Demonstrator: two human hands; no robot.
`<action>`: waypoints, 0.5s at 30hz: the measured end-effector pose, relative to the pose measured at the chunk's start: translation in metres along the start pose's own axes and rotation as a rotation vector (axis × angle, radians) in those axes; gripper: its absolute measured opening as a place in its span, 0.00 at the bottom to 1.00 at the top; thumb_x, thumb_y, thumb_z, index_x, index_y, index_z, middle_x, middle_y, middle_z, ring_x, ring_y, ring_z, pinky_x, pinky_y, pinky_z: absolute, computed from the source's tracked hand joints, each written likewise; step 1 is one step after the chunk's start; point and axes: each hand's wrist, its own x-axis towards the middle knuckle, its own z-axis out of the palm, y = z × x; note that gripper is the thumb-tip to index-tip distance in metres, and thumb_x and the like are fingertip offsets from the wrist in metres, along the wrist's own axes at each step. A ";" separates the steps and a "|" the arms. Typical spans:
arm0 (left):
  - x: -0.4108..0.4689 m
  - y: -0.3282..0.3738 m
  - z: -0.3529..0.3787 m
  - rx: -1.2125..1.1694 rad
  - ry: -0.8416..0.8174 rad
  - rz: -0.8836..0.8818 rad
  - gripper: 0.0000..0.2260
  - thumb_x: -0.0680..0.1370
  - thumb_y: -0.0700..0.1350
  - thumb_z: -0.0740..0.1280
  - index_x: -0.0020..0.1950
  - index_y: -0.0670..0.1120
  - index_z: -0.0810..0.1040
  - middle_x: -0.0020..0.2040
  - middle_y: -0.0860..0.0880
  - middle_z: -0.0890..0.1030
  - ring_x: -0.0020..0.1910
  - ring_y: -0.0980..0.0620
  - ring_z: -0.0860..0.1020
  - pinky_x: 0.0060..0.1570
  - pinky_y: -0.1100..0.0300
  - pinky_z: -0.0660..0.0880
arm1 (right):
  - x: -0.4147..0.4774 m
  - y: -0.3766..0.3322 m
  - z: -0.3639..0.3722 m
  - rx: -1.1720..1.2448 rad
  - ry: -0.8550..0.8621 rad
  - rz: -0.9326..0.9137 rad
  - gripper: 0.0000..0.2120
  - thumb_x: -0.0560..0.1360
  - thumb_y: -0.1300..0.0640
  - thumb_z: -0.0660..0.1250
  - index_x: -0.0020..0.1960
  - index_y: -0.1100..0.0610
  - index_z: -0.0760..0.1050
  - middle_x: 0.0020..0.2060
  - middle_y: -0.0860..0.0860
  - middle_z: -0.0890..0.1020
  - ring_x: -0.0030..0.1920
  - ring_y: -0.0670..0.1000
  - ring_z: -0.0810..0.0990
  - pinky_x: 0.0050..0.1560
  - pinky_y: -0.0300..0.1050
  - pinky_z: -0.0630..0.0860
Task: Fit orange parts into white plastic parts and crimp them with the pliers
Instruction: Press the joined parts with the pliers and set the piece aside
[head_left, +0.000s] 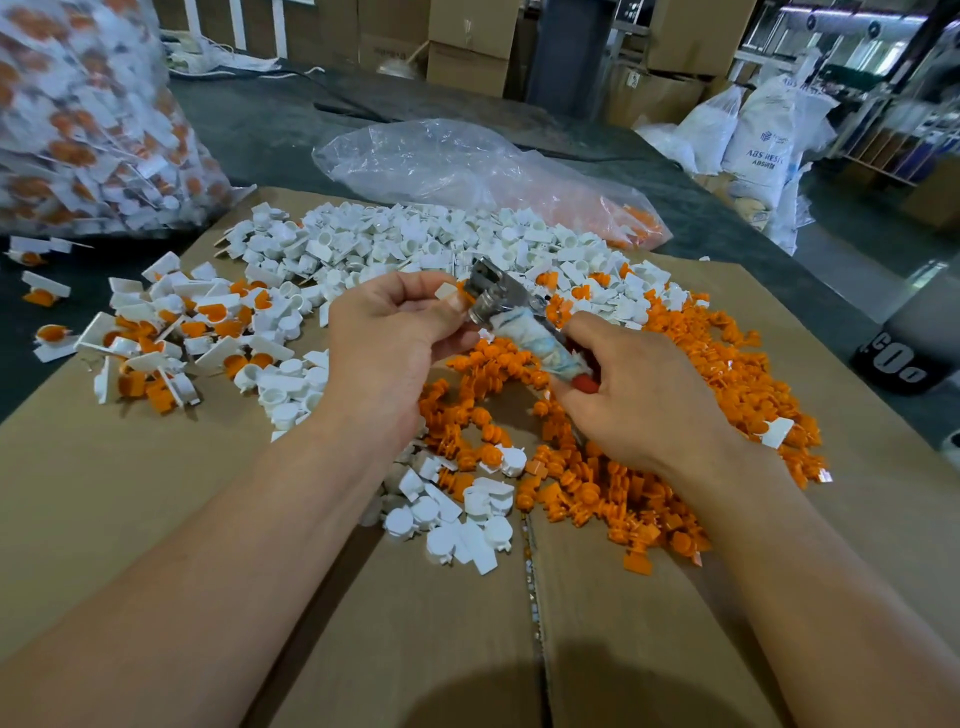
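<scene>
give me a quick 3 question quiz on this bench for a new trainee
1. Fill the gap: the left hand pinches a small white plastic part at the head of the metal pliers with cloth-wrapped handles, which the ___ hand grips.
2. True or false: the heap of loose orange plastic parts lies right of the pile of finished white-and-orange pieces.
3. Multiple choice: the bulging clear plastic bag at far left holds A. white parts only B. white-and-orange pieces C. pliers.
Key: 1 right hand; 2 true; 3 B.
</scene>
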 end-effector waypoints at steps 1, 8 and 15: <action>0.000 0.000 0.000 0.004 0.001 0.000 0.10 0.73 0.28 0.65 0.38 0.42 0.76 0.26 0.51 0.79 0.25 0.55 0.78 0.30 0.65 0.78 | 0.000 0.000 0.000 0.028 -0.002 0.005 0.08 0.73 0.55 0.65 0.44 0.50 0.65 0.32 0.44 0.70 0.35 0.50 0.71 0.31 0.43 0.66; 0.000 -0.002 -0.001 0.056 0.028 0.007 0.12 0.73 0.27 0.65 0.37 0.44 0.76 0.24 0.54 0.77 0.25 0.57 0.77 0.27 0.68 0.74 | 0.001 -0.003 0.003 0.062 -0.015 0.016 0.06 0.71 0.58 0.66 0.46 0.54 0.70 0.34 0.51 0.76 0.35 0.52 0.73 0.33 0.48 0.69; 0.000 -0.002 -0.001 0.053 0.045 -0.020 0.12 0.73 0.27 0.65 0.38 0.44 0.76 0.26 0.52 0.78 0.24 0.57 0.77 0.26 0.68 0.72 | 0.002 -0.003 0.004 0.063 -0.011 0.018 0.07 0.71 0.59 0.66 0.48 0.55 0.71 0.36 0.53 0.77 0.36 0.53 0.74 0.33 0.49 0.71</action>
